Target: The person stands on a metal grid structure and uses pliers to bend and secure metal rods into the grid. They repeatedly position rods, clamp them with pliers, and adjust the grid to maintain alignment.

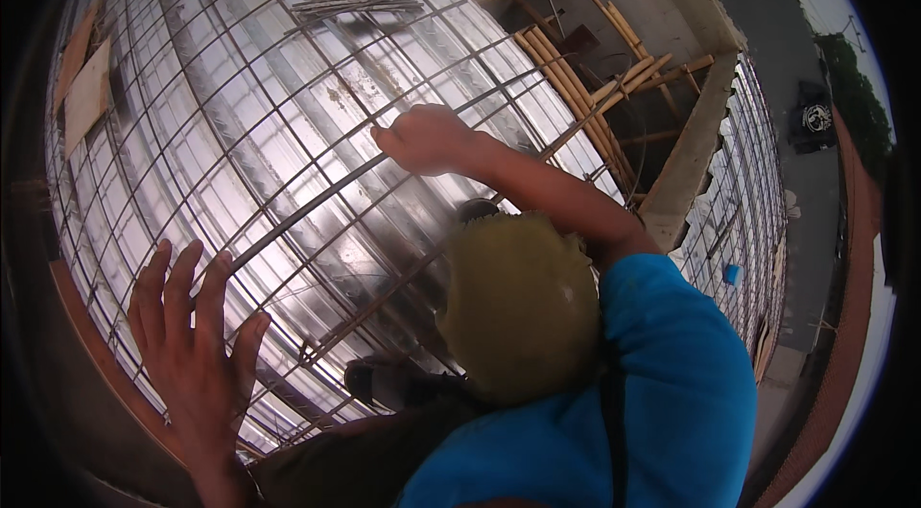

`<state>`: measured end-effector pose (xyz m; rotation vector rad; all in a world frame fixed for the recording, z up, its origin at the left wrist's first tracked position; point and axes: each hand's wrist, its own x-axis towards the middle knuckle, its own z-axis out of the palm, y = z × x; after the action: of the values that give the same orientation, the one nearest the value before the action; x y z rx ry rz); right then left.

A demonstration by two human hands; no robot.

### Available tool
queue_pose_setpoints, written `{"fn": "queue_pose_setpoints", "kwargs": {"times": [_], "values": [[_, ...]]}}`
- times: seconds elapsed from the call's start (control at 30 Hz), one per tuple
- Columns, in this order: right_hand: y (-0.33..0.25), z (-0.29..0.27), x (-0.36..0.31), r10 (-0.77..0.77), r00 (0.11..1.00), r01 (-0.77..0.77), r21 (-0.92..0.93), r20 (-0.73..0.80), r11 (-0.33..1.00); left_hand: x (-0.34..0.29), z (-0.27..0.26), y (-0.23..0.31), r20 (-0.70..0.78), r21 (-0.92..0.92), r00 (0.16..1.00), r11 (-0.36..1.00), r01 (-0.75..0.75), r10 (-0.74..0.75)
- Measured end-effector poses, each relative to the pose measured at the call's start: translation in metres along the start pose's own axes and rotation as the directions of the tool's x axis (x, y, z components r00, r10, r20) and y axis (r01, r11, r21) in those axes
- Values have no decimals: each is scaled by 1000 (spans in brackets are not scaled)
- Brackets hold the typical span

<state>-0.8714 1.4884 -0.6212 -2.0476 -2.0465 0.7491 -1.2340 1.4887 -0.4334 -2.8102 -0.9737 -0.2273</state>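
Note:
A dark steel bar (317,205) slants across a grid of thinner rods laid over shiny ribbed metal decking (384,244). My right hand (427,139) is closed in a fist around the bar, near the middle of the view. At the lower left, my left hand (192,354) is raised with its fingers spread and holds nothing. Its index fingertip appears close to the bar's near end; whether they touch I cannot tell. A rounded olive-coloured thing (523,307) hides part of the grid beside my blue sleeve (672,316).
A bundle of short rods (357,1) lies on the grid at the far side. Bamboo poles (566,86) cross an opening with concrete walls (686,172) at the upper right. Flat boards (88,103) rest at the left. Beyond the wall is another rod grid (734,206).

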Motion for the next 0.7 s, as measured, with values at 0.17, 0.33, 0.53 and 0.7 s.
{"fn": "queue_pose_setpoints", "kwargs": {"times": [0.17,0.33,0.53,0.7], "values": [[-34,9,-16,-62,998,62,40,-7,997,-57,10,-30,337,36,900,959,280,-276],[-22,1,-36,-199,979,193,102,49,976,-55,0,-26,246,-2,957,987,162,-157],[-21,22,6,-499,809,477,150,311,866,-111,87,-45,133,-70,976,981,183,-172],[-17,71,38,-388,831,393,73,399,917,-113,167,-90,137,-364,962,891,272,-237]]}}
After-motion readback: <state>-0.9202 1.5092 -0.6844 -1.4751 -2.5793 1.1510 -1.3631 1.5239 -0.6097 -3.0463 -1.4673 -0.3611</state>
